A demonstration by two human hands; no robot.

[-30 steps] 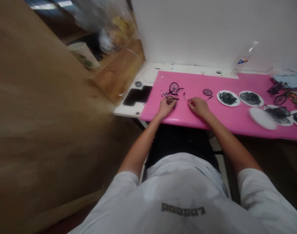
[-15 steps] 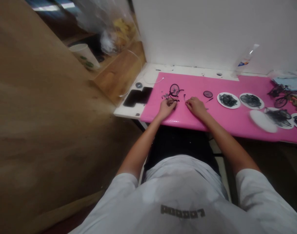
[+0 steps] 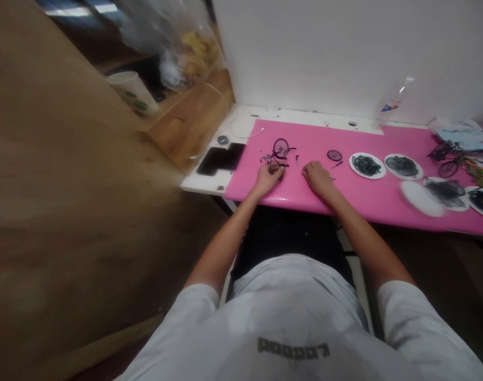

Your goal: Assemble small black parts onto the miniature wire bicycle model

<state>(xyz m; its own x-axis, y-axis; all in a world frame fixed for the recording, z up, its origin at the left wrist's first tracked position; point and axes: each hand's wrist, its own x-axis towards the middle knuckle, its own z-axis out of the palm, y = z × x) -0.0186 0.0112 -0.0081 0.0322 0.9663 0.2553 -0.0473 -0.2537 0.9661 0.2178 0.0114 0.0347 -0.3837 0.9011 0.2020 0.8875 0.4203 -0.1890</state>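
Observation:
My left hand (image 3: 267, 179) is closed around part of a miniature bicycle (image 3: 281, 150); its spoked wheel shows above the fingers, and the gripped part is mostly hidden. To its right, my right hand (image 3: 317, 175) rests low over the pink mat with thumb and fingers pinched together; whatever they hold is too small to name. Between the hands lies a tiny dark part (image 3: 297, 157). A loose toy wheel (image 3: 334, 155) and a thin dark rod (image 3: 337, 164) lie on the mat beyond my right hand.
White plates with dark small parts (image 3: 367, 165) stand to the right, one plate (image 3: 421, 199) overlapping another. Another miniature bicycle (image 3: 448, 166) is near the far right. Two dark phones (image 3: 213, 161) lie left of the pink mat (image 3: 312, 138). A clear bottle (image 3: 398, 95) stands by the wall.
The whole view has shifted slightly, so things sit a little further left. My left hand keeps its hold on the bicycle; my right hand has moved slightly away from it.

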